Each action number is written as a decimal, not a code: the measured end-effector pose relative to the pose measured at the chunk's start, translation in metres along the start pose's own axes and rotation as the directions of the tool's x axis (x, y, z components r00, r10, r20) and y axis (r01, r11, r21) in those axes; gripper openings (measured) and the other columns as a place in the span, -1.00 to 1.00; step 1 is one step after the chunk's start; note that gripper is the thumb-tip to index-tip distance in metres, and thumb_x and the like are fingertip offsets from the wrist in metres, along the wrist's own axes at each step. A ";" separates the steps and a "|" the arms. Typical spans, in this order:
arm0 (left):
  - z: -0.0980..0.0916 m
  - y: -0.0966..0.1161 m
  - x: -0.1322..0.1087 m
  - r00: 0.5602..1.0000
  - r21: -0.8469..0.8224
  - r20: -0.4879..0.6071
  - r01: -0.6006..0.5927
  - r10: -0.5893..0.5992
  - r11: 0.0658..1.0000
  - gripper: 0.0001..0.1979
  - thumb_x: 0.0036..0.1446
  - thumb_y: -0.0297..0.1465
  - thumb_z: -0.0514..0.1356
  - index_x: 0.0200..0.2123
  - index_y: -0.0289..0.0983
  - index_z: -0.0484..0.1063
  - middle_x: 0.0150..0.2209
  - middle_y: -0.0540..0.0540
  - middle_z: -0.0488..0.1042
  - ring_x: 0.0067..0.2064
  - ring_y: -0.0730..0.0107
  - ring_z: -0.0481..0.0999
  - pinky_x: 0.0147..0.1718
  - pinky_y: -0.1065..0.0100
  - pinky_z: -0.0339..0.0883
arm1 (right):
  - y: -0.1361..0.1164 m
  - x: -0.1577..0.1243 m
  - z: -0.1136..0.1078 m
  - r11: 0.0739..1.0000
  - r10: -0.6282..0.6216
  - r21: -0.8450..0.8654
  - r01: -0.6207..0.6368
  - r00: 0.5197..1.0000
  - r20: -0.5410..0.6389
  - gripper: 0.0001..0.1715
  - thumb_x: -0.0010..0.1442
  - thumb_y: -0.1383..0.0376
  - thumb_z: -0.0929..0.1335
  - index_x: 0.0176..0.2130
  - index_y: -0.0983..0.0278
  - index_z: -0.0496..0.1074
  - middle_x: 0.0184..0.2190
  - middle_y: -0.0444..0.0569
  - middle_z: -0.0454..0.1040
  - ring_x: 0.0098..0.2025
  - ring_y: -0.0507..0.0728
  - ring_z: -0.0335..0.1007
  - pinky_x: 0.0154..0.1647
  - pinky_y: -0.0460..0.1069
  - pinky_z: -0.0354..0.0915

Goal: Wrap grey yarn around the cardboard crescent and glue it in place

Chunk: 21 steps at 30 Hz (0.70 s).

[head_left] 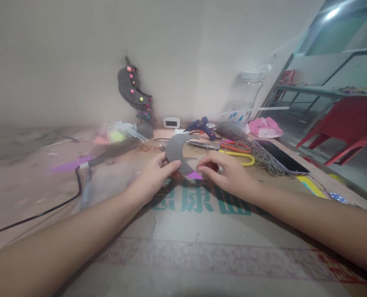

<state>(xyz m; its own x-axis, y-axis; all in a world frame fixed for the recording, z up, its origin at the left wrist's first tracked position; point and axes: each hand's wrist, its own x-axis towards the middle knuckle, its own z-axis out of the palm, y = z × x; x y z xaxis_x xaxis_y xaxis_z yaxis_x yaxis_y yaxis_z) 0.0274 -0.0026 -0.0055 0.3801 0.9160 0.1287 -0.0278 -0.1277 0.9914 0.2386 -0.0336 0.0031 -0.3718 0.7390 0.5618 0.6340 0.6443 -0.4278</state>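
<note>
A grey yarn-wrapped crescent (176, 150) is held upright above the cardboard-covered table, its open side facing right. My left hand (158, 171) grips its lower left edge between thumb and fingers. At the crescent's lower tip, my right hand (222, 171) has its thumb and index finger pinched together; whatever lies between them is too small to make out. Just below the tip shows a small purple piece (196, 175).
Behind the hands lie scissors with orange handles (235, 146), a yellow-handled pair (248, 159), a blue glue gun (202, 126), grey yarn (265, 161) and a white clock (171, 122). A phone (279, 156) rests right. A decorated dark crescent (130, 88) hangs on the wall.
</note>
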 end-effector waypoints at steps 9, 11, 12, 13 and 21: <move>-0.002 -0.001 0.000 0.999 0.031 0.042 -0.002 0.001 1.000 -0.77 0.10 -0.27 0.23 -0.22 -0.28 0.43 -0.36 -0.01 0.47 -0.41 0.48 0.41 -0.39 0.44 0.28 | 0.000 0.001 0.002 0.999 0.047 0.012 -0.047 0.999 0.017 -0.88 0.22 0.32 0.35 -0.36 0.29 0.46 -0.46 -0.11 0.44 -0.43 0.01 0.28 -0.38 -0.07 0.18; -0.001 0.001 -0.001 0.999 0.051 0.049 0.004 -0.006 0.999 -0.78 0.10 -0.26 0.23 -0.24 -0.29 0.43 -0.39 -0.01 0.46 -0.42 0.48 0.42 -0.41 0.45 0.28 | 0.000 0.001 0.002 0.999 0.044 0.014 -0.044 0.999 0.022 -0.88 0.23 0.31 0.34 -0.36 0.29 0.46 -0.46 -0.11 0.44 -0.42 0.01 0.28 -0.38 -0.07 0.18; -0.001 0.002 -0.002 0.999 0.057 0.049 0.009 -0.012 0.998 -0.77 0.10 -0.26 0.24 -0.24 -0.30 0.42 -0.40 -0.01 0.46 -0.42 0.48 0.42 -0.42 0.45 0.28 | 0.001 0.001 0.003 0.999 0.040 0.016 -0.041 0.999 0.028 -0.87 0.23 0.31 0.34 -0.36 0.29 0.45 -0.46 -0.11 0.43 -0.42 0.02 0.28 -0.37 -0.07 0.19; 0.000 0.003 -0.002 0.999 0.056 0.044 0.012 -0.015 0.998 -0.75 0.10 -0.27 0.24 -0.22 -0.31 0.42 -0.41 -0.01 0.47 -0.43 0.48 0.42 -0.43 0.45 0.27 | 0.001 0.001 0.003 0.999 0.038 0.016 -0.039 0.999 0.034 -0.87 0.24 0.32 0.33 -0.34 0.29 0.45 -0.45 -0.10 0.43 -0.41 0.02 0.29 -0.36 -0.07 0.20; 0.003 0.005 -0.005 0.999 0.005 -0.045 0.002 -0.002 1.000 -0.29 0.08 -0.27 0.27 0.25 -0.23 0.06 -0.48 0.08 0.44 -0.46 0.47 0.46 -0.39 0.43 0.31 | 0.000 -0.001 -0.002 0.987 0.138 0.104 -0.124 0.981 -0.134 -0.84 0.27 0.28 0.25 -0.14 0.28 0.33 -0.25 -0.01 0.40 -0.38 0.03 0.29 -0.36 -0.06 0.23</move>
<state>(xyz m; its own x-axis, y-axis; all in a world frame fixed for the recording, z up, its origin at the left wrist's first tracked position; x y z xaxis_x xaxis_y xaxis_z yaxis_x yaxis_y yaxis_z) 0.0278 -0.0089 -0.0012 0.3383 0.9324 0.1274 -0.0227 -0.1272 0.9916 0.2401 -0.0347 0.0035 -0.1868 0.7875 0.5873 0.6009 0.5645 -0.5658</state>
